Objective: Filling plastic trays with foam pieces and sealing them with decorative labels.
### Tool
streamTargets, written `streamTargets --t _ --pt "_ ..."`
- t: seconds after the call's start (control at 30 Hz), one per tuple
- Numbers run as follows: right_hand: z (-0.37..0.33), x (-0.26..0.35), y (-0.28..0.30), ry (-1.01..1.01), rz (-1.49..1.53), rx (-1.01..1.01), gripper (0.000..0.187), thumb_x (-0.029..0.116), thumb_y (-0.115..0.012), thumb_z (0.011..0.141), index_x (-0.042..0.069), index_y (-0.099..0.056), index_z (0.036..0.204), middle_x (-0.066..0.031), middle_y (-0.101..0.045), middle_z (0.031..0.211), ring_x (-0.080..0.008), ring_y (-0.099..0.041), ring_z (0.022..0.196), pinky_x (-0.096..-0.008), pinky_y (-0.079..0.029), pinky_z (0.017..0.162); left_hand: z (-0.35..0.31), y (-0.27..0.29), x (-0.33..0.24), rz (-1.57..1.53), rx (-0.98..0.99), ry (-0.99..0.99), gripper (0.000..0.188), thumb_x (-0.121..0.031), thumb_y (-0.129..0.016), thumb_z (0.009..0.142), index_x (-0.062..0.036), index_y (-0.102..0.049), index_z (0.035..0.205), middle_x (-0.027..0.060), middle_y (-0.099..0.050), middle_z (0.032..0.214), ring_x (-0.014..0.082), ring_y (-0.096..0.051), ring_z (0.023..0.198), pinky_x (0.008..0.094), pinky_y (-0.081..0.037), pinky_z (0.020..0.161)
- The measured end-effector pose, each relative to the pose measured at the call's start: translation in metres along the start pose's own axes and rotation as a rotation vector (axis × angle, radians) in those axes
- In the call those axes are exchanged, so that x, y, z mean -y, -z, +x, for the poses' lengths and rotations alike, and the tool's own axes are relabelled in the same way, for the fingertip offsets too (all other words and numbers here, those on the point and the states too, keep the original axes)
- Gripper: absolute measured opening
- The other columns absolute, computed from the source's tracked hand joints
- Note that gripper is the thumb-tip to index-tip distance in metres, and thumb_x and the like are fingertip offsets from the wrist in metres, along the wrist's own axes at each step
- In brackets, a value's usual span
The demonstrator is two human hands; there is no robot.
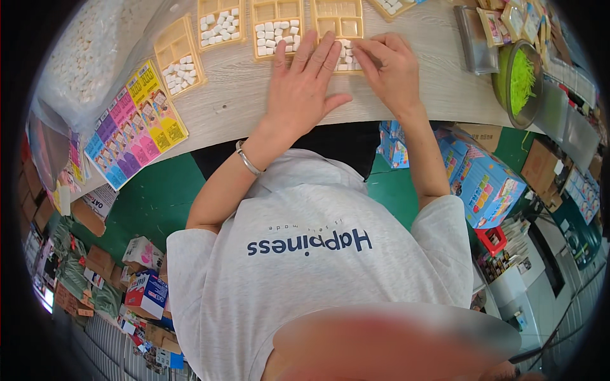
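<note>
Now the bare right hand (392,66), bunched, its hold unclear, flanks a pale-yellow rectangular plastic tray (338,7) pointing lengthwise away; the spread left hand (297,89) lies opposite

Observed on wood-grain table (232,105): yellowish trays (265,11) far, printed sheets (136,124) and clear bag (68,109) left, bowl (528,117) right.

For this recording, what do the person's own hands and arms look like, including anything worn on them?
Both the left hand and the right hand are ungloved. A silver-coloured, rounded bangle circles the left wrist; the right wrist is bare. The forearms are uncovered, with short, loose, pale grey sleeves ending around the elbows.
</note>
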State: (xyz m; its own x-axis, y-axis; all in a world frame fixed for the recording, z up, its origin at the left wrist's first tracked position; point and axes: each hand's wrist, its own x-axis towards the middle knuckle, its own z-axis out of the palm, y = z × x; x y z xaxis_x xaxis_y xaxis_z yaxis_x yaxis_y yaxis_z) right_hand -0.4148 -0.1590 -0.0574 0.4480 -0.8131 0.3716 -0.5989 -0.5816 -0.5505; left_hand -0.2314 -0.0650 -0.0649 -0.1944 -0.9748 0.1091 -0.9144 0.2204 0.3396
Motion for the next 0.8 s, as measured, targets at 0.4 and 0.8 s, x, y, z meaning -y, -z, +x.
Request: streamTargets --t 0.4,0.8 --pt "-0.011 0.003 -0.016 -0.314 0.19 0.016 0.016 0.01 -0.075 0.092 0.0 -0.072 0.103 -0.006 -0.071 0.083 -0.0102 -0.064 0.066 -0.0253 -0.052 0.06 0.0 0.002 -0.005 0.025 0.04 0.012 0.102 -0.073 -0.065 0.08 -0.0054 -0.044 0.153 0.0104 -0.034 0.165 0.0301 -0.022 0.156 0.0619 -0.01 0.123" --pt "0.026 0.002 -0.03 -0.324 -0.059 -0.041 0.021 0.017 -0.074 0.09 0.002 -0.069 0.105 -0.0099 -0.062 0.069 -0.0233 -0.06 0.062 -0.0359 -0.051 0.062 0.051 0.033 0.138 0.078 -0.287 0.045 0.072 -0.049 -0.063 0.092 -0.0113 -0.047 0.151 0.0145 -0.043 0.157 0.0375 -0.033 0.148 0.0633 -0.024 0.118"
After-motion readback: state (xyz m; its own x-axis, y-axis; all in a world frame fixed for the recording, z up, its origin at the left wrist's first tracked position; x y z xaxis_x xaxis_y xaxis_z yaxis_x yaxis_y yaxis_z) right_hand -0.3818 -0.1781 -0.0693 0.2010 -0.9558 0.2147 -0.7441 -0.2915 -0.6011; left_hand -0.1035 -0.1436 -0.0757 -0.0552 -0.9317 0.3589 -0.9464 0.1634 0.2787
